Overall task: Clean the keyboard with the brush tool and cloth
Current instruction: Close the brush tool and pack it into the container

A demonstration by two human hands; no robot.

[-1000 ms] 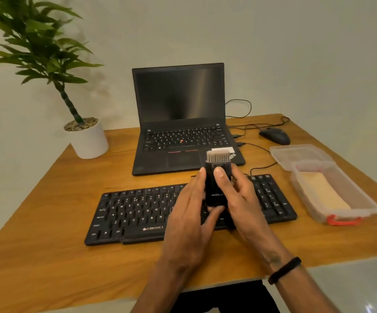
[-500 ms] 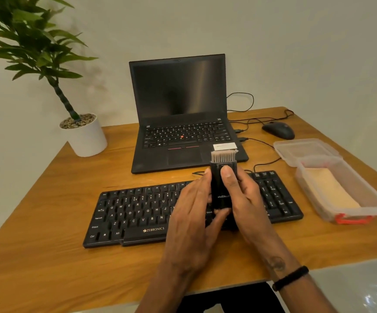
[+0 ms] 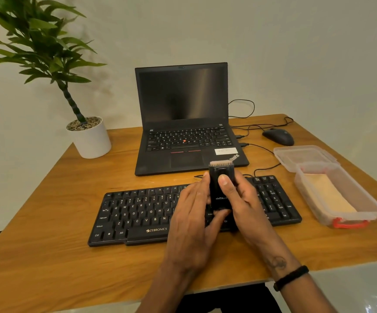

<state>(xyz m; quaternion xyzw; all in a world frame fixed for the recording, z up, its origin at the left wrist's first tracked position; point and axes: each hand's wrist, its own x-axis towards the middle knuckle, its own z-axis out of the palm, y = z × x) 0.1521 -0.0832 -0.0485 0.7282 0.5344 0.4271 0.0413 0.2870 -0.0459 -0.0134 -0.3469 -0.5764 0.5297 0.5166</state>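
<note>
A plain off-white wall (image 3: 296, 53) rises behind a wooden desk (image 3: 47, 256) with warm orange grain, its far corners at eleven and one o'clock, while pale glossy floor (image 3: 352, 288) catches soft light at five o'clock.

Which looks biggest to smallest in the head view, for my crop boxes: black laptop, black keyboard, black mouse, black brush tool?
1. Black laptop, screen raised.
2. Black keyboard, nearly as large, partly hidden by hands.
3 and 4. Black brush tool and black mouse: alike; the tool is nearer, so unranked.
</note>
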